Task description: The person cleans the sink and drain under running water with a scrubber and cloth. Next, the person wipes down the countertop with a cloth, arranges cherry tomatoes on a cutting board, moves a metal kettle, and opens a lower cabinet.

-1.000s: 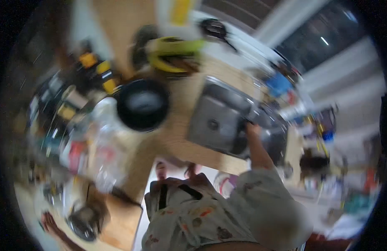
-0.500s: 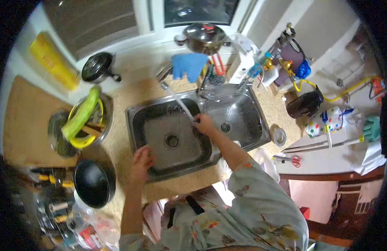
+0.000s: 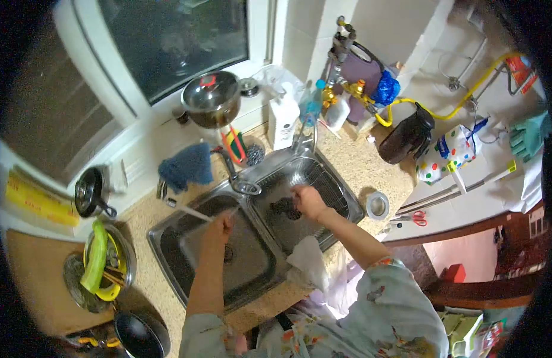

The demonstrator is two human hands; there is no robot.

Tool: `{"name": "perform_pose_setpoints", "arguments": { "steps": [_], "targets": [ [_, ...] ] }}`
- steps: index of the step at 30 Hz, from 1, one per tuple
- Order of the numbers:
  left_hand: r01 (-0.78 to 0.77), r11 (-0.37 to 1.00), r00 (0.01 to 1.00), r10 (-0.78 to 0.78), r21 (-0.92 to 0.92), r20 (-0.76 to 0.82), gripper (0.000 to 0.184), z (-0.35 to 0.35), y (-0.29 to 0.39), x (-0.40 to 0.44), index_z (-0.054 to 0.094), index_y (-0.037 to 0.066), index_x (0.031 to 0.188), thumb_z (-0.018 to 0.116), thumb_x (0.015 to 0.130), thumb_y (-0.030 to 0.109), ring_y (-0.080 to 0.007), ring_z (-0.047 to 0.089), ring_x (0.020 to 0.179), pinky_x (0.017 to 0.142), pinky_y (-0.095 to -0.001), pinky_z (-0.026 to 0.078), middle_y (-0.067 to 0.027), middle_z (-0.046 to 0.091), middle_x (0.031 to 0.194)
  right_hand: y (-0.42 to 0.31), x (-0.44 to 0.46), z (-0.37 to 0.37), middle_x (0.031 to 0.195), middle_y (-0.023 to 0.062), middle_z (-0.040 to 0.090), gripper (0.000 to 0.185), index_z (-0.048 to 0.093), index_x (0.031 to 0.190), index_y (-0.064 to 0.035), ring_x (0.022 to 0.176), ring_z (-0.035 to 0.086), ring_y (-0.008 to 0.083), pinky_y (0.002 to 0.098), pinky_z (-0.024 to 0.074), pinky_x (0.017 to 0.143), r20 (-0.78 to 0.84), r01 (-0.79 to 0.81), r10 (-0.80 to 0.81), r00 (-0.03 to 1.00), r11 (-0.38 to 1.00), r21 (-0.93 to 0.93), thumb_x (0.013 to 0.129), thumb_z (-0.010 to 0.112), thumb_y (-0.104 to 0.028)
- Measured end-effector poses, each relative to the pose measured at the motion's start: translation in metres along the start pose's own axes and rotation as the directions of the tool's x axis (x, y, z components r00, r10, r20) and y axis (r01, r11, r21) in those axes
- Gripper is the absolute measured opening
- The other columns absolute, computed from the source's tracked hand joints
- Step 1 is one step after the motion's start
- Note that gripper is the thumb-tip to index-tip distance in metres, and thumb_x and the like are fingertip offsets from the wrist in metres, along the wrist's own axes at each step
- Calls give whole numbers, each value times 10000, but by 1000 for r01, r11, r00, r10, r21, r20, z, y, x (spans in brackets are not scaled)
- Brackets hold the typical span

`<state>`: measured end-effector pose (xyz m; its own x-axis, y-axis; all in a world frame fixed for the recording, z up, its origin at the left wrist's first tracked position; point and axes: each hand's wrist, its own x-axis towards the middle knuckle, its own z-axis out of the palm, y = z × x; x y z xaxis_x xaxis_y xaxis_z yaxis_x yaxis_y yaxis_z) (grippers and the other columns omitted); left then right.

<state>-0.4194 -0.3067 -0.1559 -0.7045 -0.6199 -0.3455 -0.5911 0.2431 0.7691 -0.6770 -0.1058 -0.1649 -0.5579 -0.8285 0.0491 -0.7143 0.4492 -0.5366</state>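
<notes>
My left hand (image 3: 221, 227) is closed over the left sink basin (image 3: 252, 268). In it is the end of a pale, straight hose (image 3: 195, 213) that runs from a metal fitting at the sink's back left edge. A faint spray shows just right of the fist. My right hand (image 3: 308, 201) reaches into the right basin (image 3: 267, 218) with bent fingers. By its fingertips, over the drain, is a blurred dark patch (image 3: 283, 207), and I cannot tell what it is. A metal tap (image 3: 243, 186) stands between the basins at the back.
A wire rack (image 3: 326, 182) sits in the right basin. Behind the sink are a blue cloth (image 3: 186, 167), a lidded pot (image 3: 211, 98) and a white bottle (image 3: 283, 122). A white cloth (image 3: 308, 262) hangs over the front edge. A black pan (image 3: 138, 334) and a green gourd (image 3: 96, 256) are left.
The view has swung right. The pale hose has passed from my right hand to my left, which moved over the left basin. My right hand has shifted into the right basin.
</notes>
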Motion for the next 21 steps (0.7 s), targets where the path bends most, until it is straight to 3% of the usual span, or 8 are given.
{"name": "perform_pose_setpoints", "arguments": {
  "steps": [1,3,7,9,12,16,17,21],
  "targets": [
    [-113,810,990,142,575,-5,237,-4,15,-5,640,32,1006,551,906,228,-282,648,813,697,-387,539,-120,672,860,12,8,-5,1020,169,650,356,628,1136,-114,928,627,360,423,509,796,104,-92,96,990,995,-47,808,677,-242],
    [-82,807,993,118,585,-24,243,5,8,4,641,36,1002,565,905,246,-279,644,849,716,-405,519,-127,664,889,23,24,-17,1020,159,647,341,636,1120,-120,930,628,347,414,507,794,197,-190,203,959,978,-81,805,675,-246],
    [2,805,998,34,593,-50,254,33,-32,-11,641,42,995,585,905,273,-273,637,902,745,-432,489,-137,653,932,2,14,-49,957,150,650,242,667,944,-112,908,638,329,425,522,759,44,-268,267,963,964,3,765,700,-271],
    [-330,443,852,520,834,61,491,52,-33,-10,530,46,1249,652,844,295,-337,492,1216,1010,-493,373,-194,524,1290,18,12,-39,910,167,626,287,615,796,-61,882,629,341,431,513,744,20,-191,192,981,980,-52,757,695,-334],
    [-424,634,833,554,647,3,819,59,97,-24,301,91,1451,714,779,310,-336,215,1416,1139,-528,172,-152,250,1521,62,20,-28,983,176,633,254,615,867,-59,925,627,343,427,514,788,104,-221,245,964,956,-195,743,681,-271],
    [-413,664,854,521,623,11,977,80,94,16,192,126,1502,762,731,315,-320,117,1449,1141,-573,125,-102,133,1571,61,9,-30,1373,251,424,474,602,1173,-99,1108,574,364,394,502,920,278,-162,184,943,982,-98,708,663,-170],
    [-428,588,848,524,687,80,978,81,90,25,198,124,1499,767,725,309,-316,117,1449,1142,-580,120,-86,137,1572,71,4,-25,1445,273,310,557,561,1268,-123,1145,557,365,361,483,968,526,169,-30,850,961,-217,721,662,-154],
    [-393,471,881,438,790,178,989,87,89,40,189,139,1502,775,719,284,-292,111,1452,1147,-596,93,-44,129,1575,83,-7,-25,1286,236,493,404,636,1101,-117,1053,594,351,380,512,882,279,197,-164,946,976,-96,698,664,-105]
  ]
}}
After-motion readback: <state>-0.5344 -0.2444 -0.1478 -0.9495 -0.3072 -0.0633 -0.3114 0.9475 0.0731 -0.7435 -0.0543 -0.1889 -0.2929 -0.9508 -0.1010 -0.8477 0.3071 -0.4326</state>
